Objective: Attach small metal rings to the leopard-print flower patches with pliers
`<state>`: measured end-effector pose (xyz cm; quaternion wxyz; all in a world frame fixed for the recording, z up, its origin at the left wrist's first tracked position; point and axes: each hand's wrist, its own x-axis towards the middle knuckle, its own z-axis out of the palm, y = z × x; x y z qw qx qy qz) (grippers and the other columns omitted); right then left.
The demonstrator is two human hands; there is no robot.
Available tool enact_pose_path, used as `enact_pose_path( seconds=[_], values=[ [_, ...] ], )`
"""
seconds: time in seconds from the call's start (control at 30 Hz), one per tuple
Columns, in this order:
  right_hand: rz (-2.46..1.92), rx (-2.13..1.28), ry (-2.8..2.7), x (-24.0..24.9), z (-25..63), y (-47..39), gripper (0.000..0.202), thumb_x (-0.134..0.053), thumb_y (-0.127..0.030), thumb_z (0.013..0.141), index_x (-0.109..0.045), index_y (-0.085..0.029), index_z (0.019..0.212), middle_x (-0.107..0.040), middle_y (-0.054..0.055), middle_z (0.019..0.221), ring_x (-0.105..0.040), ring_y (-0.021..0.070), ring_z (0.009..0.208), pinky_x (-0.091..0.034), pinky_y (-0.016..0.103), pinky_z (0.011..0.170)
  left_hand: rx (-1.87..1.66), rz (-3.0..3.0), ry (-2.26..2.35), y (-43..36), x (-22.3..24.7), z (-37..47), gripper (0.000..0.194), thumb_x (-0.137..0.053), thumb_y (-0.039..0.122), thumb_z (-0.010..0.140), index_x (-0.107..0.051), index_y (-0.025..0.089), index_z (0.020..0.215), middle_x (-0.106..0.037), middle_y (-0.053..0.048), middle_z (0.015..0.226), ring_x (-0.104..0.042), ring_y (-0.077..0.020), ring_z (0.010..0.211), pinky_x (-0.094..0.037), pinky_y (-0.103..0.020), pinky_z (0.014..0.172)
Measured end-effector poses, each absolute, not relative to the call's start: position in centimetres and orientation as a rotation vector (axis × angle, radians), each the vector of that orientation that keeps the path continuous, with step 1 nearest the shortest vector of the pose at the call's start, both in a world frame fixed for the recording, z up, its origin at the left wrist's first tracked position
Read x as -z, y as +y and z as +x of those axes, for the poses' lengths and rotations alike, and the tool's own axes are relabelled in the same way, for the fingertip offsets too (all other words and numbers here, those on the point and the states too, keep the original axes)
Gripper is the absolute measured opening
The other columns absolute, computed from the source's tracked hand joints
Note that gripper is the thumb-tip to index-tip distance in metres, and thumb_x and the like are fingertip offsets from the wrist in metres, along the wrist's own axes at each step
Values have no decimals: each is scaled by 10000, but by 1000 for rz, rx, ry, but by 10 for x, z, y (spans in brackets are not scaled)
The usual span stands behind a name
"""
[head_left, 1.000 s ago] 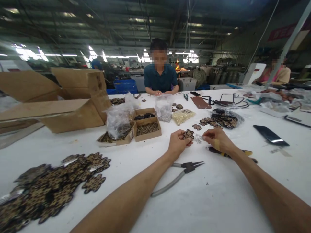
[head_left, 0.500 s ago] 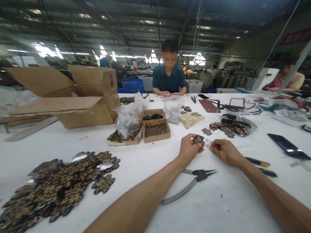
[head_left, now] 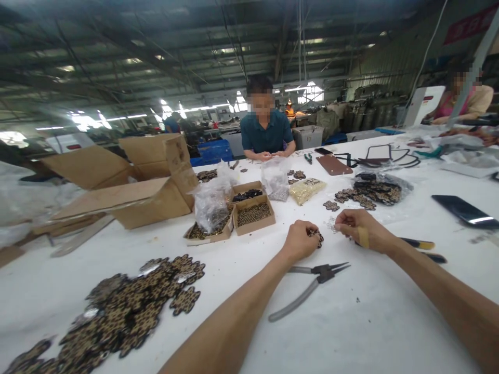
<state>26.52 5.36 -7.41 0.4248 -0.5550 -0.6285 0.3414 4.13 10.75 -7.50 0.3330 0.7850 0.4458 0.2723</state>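
Within the left hand, one spotted patch is gripped, partly covered by the bent fingers. The right hand (tan tape wrapped on it) is set at the small silvery bits on the table; whether it grasps one cannot be told. Nearer the wearer, grey-handled pliers lie with handles spread and jaws pointing right; farther left lies a heap of patches

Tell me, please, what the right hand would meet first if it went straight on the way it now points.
Probably the small silvery bits ahead of the right hand, though depth is unclear and it may already touch them.
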Motion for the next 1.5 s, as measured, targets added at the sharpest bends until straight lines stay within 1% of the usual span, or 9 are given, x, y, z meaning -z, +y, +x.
enact_pose_path(
  seconds=[0.1,0.23,0.37,0.43,0.73,0.87,1.07,1.33,1.5],
  values=[
    [-1313,-895,-1515,71,259,53,290,-749,-437,764,-673,-166,836,-629,29,669,-545,154,587,-381,243,473,-777,2175,1184,101,73,43,257,-703,223,714,-784,195,955,-745,-77,925,-663,-212,838,-522,-350,818],
    [-1256,-927,-1474,68,253,52,320,-795,-431,722,-679,-165,857,-660,43,707,-583,167,615,-451,272,536,-1097,2221,1225,93,74,48,278,-687,189,731,-758,190,999,-694,-92,1028,-646,-228,978,-508,-379,917],
    [-1256,-942,-1456,66,249,51,324,-803,-425,724,-681,-167,878,-659,33,689,-591,167,600,-465,283,544,-1037,1991,1033,87,74,55,192,-668,228,791,-769,165,942,-725,-60,850,-646,-158,739,-527,-292,721],
    [-1251,-928,-1455,67,248,50,316,-802,-415,731,-686,-168,890,-662,33,691,-596,169,607,-471,287,553,-1014,1946,964,85,73,57,186,-674,253,803,-779,158,924,-733,-59,809,-633,-149,694,-505,-270,657],
    [-1188,-916,-1456,74,241,50,340,-826,-450,702,-707,-167,847,-702,61,731,-619,190,639,-492,308,588,-1112,2044,908,80,66,55,112,-668,202,781,-775,170,783,-730,-64,800,-633,-144,707,-485,-253,657],
    [-1242,-873,-1534,60,243,41,310,-780,-450,754,-722,-173,880,-719,72,772,-622,196,663,-497,312,609,-1120,2040,936,84,62,55,102,-638,172,763,-738,155,752,-711,-46,729,-603,-128,645,-469,-244,626],
    [-1321,-938,-2215,35,246,17,387,-883,-362,605,-742,-223,937,-726,33,888,-629,214,780,-471,282,665,-1154,1930,1122,98,60,52,57,-623,176,709,-655,145,673,-634,-10,617,-549,-112,574,-408,-229,555],
    [-1435,-720,-2448,37,230,9,109,-664,-176,751,-674,-214,853,-706,32,845,-606,187,741,-393,254,611,-1050,1849,1207,99,68,51,68,-587,174,709,-632,154,662,-666,-31,641,-584,-132,608,-403,-233,560],
    [-1364,-771,-2443,34,228,8,248,-682,-144,713,-657,-220,948,-716,15,884,-628,178,761,-401,244,635,-1040,1828,1214,98,68,48,75,-568,172,742,-621,159,690,-700,-50,696,-625,-148,648,-436,-243,590]
  ],
)
